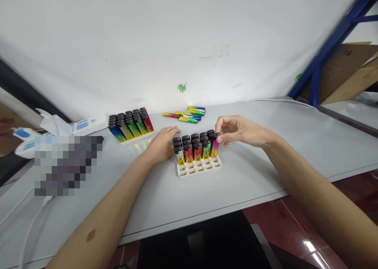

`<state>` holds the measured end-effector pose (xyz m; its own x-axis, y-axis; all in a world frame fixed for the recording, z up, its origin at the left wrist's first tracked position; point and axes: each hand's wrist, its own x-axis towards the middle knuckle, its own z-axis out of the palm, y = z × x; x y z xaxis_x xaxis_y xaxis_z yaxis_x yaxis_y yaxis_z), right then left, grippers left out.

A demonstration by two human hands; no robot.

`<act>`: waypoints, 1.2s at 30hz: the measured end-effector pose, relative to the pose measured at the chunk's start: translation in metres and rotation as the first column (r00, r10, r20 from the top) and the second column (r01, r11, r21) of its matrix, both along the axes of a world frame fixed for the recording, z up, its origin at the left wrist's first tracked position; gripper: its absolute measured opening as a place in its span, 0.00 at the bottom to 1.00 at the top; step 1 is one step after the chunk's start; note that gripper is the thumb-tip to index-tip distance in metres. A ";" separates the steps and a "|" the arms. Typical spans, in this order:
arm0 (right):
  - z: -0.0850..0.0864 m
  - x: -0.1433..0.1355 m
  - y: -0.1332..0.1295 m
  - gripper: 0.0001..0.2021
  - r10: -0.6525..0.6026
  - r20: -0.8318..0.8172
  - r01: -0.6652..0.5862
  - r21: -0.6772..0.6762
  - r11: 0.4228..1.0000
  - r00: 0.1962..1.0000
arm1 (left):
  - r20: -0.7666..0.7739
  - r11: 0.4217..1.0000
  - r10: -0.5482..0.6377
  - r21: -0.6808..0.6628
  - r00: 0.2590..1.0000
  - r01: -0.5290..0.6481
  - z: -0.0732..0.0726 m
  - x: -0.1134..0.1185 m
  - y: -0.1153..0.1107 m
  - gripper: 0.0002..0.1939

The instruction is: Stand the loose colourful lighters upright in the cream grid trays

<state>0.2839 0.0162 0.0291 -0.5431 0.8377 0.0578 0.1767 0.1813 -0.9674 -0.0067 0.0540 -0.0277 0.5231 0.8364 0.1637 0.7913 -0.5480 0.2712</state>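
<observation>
A white tray point(200, 168) with rows of holes stands on the grey table, and several upright lighters with black tops fill its rear rows. My right hand point(232, 131) pinches the black top of a purple and yellow lighter point(214, 148) at the right end of the front filled row. The front rows of holes hold nothing. Beside the tray's left rear corner lies my left hand point(164, 143), its fingers stretched forward on the table, holding nothing.
A second tray of upright lighters point(131, 125) stands at the back left. Several loose lighters point(189, 115) lie near the wall. Power strips point(85, 125), cables and a pixelated object point(67, 166) are at the left. A blue frame point(315, 82) rises at the right.
</observation>
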 end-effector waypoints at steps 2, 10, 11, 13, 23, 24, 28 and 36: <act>0.000 0.000 0.001 0.12 -0.002 0.000 0.002 0.010 1.000 1.000 | -0.005 1.000 -0.001 0.000 1.000 0.001 0.001 0.001 -0.001 0.29; -0.003 0.002 0.004 0.14 0.037 -0.012 -0.037 0.018 0.999 0.999 | -0.010 1.000 0.005 -0.001 1.000 -0.005 0.002 0.001 -0.002 0.30; -0.003 0.002 0.003 0.13 0.038 -0.011 -0.038 0.019 0.999 0.999 | -0.012 1.000 0.006 -0.001 1.000 -0.006 0.002 0.001 -0.002 0.30; -0.003 0.002 0.003 0.14 0.031 -0.012 -0.030 0.028 0.999 0.999 | -0.020 1.000 0.009 -0.002 1.000 -0.009 0.002 0.002 -0.002 0.30; -0.004 0.000 0.001 0.14 -0.021 0.057 0.015 0.096 0.995 0.998 | -0.010 1.000 0.017 0.008 1.000 -0.017 -0.001 0.001 -0.001 0.29; -0.003 0.000 0.000 0.15 -0.014 0.069 0.008 0.094 0.996 0.998 | -0.008 1.000 0.017 0.009 1.000 -0.017 -0.001 0.001 -0.001 0.29; 0.000 0.000 -0.002 0.15 -0.013 0.070 0.007 0.087 0.996 0.997 | -0.003 1.000 0.018 0.005 1.000 -0.018 0.000 0.001 -0.003 0.29; -0.029 -0.003 0.021 0.15 -0.508 0.157 0.456 0.279 0.845 0.847 | -0.006 1.000 0.029 -0.012 1.000 -0.029 0.001 0.003 -0.005 0.30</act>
